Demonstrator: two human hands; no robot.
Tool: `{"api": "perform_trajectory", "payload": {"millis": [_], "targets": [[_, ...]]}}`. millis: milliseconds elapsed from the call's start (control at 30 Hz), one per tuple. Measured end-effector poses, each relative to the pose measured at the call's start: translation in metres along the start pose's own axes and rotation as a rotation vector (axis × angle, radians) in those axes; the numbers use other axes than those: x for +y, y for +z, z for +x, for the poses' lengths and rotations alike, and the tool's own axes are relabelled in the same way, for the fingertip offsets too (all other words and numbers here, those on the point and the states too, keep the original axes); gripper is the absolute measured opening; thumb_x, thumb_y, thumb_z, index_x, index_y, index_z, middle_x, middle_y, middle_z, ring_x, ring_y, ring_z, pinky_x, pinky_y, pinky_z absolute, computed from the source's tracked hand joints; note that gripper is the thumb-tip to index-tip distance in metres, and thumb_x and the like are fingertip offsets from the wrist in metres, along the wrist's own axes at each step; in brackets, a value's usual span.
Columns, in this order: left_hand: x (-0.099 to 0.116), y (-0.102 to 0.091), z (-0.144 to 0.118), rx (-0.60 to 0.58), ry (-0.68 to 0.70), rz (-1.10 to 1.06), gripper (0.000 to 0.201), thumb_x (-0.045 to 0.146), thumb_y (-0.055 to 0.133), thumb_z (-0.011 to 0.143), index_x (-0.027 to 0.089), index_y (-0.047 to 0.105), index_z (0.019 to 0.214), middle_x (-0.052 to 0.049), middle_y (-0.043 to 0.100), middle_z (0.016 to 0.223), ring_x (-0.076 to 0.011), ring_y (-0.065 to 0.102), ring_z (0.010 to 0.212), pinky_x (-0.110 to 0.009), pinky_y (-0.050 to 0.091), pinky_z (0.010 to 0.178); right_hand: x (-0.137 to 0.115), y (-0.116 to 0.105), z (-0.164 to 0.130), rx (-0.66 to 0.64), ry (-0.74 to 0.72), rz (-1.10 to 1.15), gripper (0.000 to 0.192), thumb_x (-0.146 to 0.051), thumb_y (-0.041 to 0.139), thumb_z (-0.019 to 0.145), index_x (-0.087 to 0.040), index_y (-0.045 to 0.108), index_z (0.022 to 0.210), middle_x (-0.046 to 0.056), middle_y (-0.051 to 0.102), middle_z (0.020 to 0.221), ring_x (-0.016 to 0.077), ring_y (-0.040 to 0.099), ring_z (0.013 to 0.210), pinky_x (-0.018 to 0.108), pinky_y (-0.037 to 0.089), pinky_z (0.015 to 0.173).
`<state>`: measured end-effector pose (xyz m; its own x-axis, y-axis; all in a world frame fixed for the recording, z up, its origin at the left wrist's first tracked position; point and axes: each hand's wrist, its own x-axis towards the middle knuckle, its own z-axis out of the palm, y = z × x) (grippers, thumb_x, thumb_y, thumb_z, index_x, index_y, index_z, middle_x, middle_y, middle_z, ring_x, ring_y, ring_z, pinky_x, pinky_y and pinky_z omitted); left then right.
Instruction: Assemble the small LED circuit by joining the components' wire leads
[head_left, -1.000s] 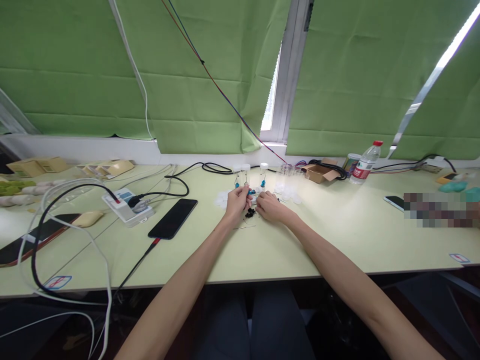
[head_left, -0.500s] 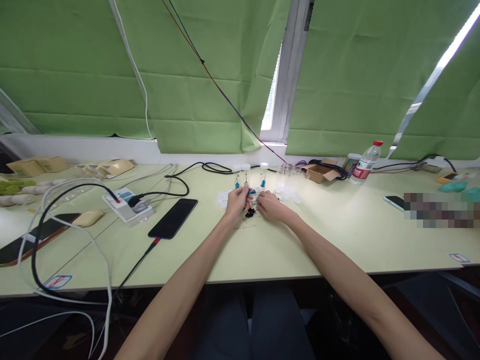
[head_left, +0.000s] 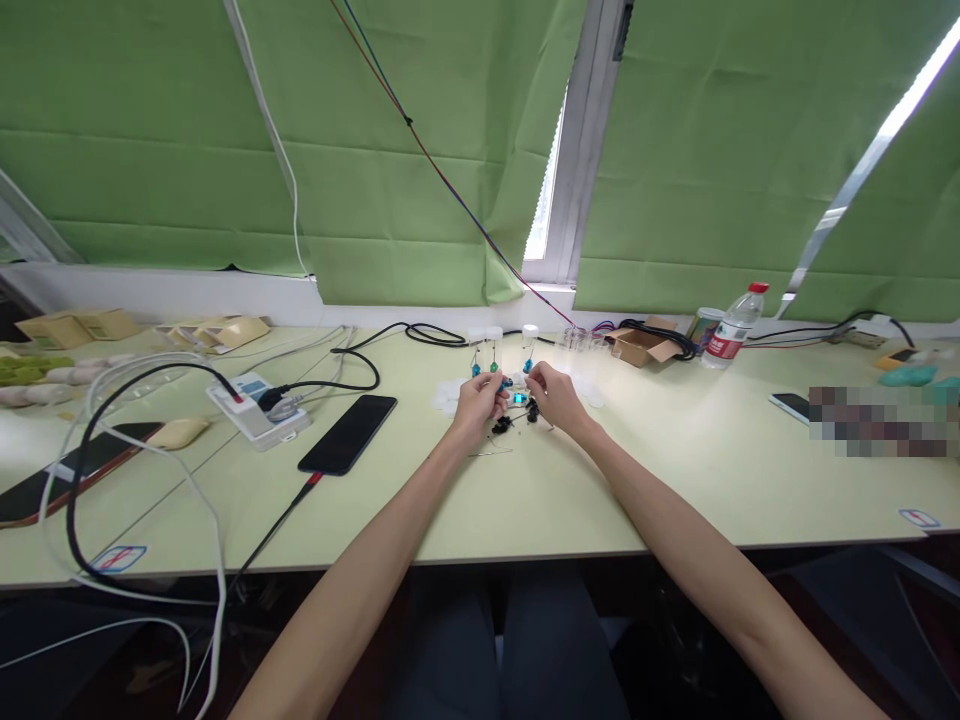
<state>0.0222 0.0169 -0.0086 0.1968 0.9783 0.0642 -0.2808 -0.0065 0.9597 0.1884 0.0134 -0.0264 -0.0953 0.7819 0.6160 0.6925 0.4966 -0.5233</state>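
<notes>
My left hand (head_left: 478,404) is closed in a pinch around a small dark blue part (head_left: 506,383), too small to name. To its right, my right hand (head_left: 556,395) has its fingertips pressed together; whatever is in them cannot be made out. A bright blue piece (head_left: 519,398) lies between the hands. Small black parts (head_left: 501,426) rest on the table just below, beside a thin wire (head_left: 491,453). Behind the hands stand clear vials with white caps (head_left: 529,331), with blue and green pieces at their bottoms. Translucent white discs (head_left: 448,395) lie partly hidden behind the hands.
A black phone (head_left: 347,434) and a white power strip (head_left: 257,412) with tangled cables lie to the left. At the back right are clear cups (head_left: 576,340), an open cardboard box (head_left: 643,344) and a water bottle (head_left: 735,328). The table's front edge runs under my forearms.
My right hand has lifted and shifted slightly right, uncovering the bright blue piece and more black parts. My left hand keeps its pinch in nearly the same place.
</notes>
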Motion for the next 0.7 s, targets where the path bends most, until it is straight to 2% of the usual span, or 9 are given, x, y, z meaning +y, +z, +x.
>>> {"api": "perform_trajectory", "payload": {"millis": [233,700], "targets": [[0.001,0.001,-0.001,0.021,-0.010,0.037,0.023,0.035,0.066,0.086,0.013,0.062,0.080,-0.001,0.057,0.058,-0.0064,0.047,0.040,-0.018,0.032,0.036,0.000,-0.003,0.001,0.047,0.077,0.076,0.009,-0.022,0.049,0.086,-0.022,0.048,0.077,0.000,0.058,0.068,0.0156,0.055,0.060,0.027,0.043,0.061],[0.000,0.000,0.000,0.017,-0.007,0.060,0.025,0.037,0.068,0.083,0.013,0.062,0.080,-0.001,0.057,0.058,-0.0063,0.047,0.041,-0.018,0.032,0.036,0.004,-0.013,0.004,0.075,0.191,0.067,0.008,-0.019,0.058,0.076,-0.021,0.053,0.069,0.000,0.062,0.066,0.0160,0.058,0.062,0.028,0.046,0.064]]}}
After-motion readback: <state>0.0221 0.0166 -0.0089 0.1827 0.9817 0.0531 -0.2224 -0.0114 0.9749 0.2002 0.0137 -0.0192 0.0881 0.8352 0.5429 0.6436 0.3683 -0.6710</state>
